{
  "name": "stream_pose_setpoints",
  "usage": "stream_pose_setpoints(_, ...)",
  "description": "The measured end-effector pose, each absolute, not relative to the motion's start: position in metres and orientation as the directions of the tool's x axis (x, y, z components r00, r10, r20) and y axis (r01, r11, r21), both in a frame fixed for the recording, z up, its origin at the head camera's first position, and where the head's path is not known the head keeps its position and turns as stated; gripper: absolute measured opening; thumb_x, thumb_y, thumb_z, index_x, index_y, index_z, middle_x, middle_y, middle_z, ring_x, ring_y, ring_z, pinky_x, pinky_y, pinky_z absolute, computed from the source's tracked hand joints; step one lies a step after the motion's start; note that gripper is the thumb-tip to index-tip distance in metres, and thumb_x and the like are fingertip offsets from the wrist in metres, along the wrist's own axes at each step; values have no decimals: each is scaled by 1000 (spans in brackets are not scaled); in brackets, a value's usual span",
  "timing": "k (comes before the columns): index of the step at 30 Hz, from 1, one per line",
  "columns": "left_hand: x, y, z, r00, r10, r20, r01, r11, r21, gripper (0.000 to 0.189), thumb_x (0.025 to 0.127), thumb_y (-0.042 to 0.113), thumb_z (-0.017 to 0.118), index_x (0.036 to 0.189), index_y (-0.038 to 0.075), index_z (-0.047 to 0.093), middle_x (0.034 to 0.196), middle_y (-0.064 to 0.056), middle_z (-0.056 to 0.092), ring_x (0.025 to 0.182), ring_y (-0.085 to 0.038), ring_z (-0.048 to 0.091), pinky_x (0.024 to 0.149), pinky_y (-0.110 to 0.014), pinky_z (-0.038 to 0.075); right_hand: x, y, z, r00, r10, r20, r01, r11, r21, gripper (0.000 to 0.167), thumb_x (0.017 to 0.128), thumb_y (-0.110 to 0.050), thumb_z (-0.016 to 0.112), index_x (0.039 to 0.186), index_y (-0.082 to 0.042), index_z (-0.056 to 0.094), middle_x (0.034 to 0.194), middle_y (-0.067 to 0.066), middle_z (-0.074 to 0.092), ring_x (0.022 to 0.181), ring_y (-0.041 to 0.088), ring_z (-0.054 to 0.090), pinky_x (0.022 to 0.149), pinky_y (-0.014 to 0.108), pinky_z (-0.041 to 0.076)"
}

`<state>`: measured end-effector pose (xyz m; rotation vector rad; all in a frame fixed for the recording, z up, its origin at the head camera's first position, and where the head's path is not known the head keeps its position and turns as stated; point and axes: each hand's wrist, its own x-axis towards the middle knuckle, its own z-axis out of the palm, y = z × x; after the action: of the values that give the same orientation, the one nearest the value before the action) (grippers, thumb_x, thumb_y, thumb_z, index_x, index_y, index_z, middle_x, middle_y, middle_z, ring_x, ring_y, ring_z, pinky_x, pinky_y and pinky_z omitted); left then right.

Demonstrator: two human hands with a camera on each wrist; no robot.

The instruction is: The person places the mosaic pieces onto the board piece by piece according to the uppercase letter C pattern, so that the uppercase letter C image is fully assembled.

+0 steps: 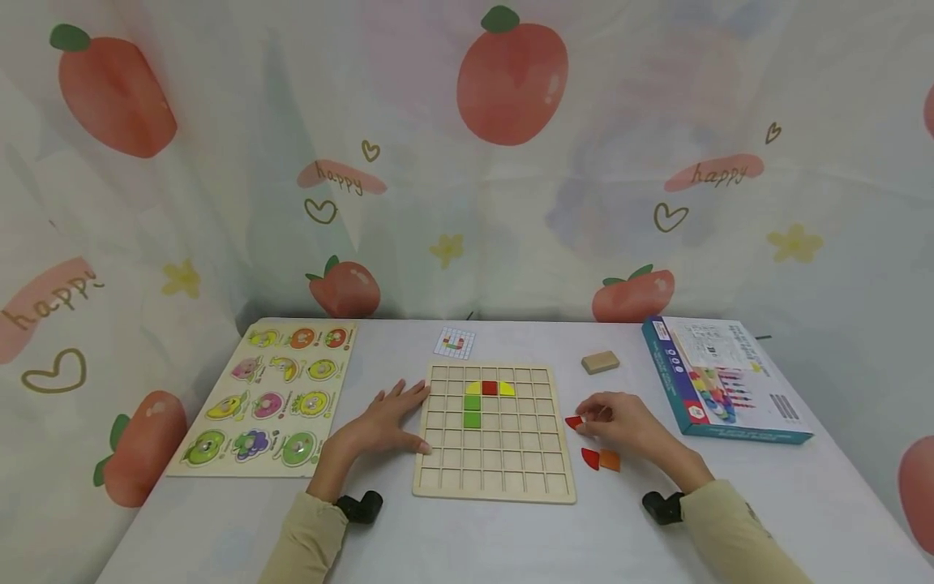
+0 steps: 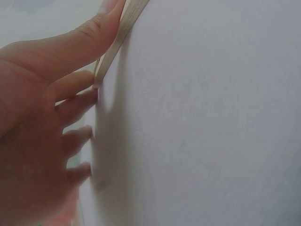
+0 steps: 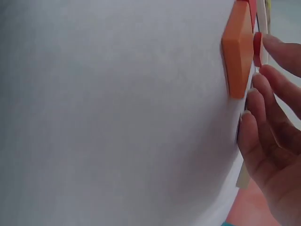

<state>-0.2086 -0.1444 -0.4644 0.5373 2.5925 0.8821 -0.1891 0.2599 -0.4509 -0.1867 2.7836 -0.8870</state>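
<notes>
A square wooden grid board [image 1: 496, 462] lies flat on the table. Near its top it bears a red square, two yellow quarter-circles [image 1: 507, 388] and two green squares [image 1: 472, 411]. Against the board's left edge rests my left hand [image 1: 383, 423], fingers spread, thumb on the rim. Right of the board, my right hand [image 1: 616, 422] pinches a red quarter-circle piece [image 1: 572, 422] between thumb and index finger, low over the tabletop. Closer to me lie another red quarter-circle [image 1: 590, 459] and an orange square [image 1: 610, 461], side by side; the orange one [image 3: 238, 52] looms large in the right wrist view.
Behind the board lies a small pattern card [image 1: 455, 343]. A wooden block [image 1: 601, 362] sits at the back, right of centre. A flat box [image 1: 730, 381] lies at the right, and a fruit puzzle board [image 1: 266, 397] at the left. A patterned cloth hangs behind.
</notes>
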Motion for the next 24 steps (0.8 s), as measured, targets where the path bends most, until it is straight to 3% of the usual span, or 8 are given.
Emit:
stream_pose_setpoints(9,-207,-145,-462,-860,474,-187,258,722,642,100,80,36,88,160,7,35,169,-13,28,159,-43,8,129,-60,4,-191,249,-447,-968,-184,-171,-49,807,-588,19,88,-12,79,103,-10,68,89,3,62,82,19,56,66,25,54)
stream_pose_setpoints(24,-209,-144,-465,-864,462,-201,249,738,627,99,81,34,87,161,9,34,170,-10,26,160,-40,6,130,-58,4,-188,233,-437,-954,-294,-67,-182,740,-648,12,92,-12,76,104,-11,74,92,0,70,84,15,60,72,17,55)
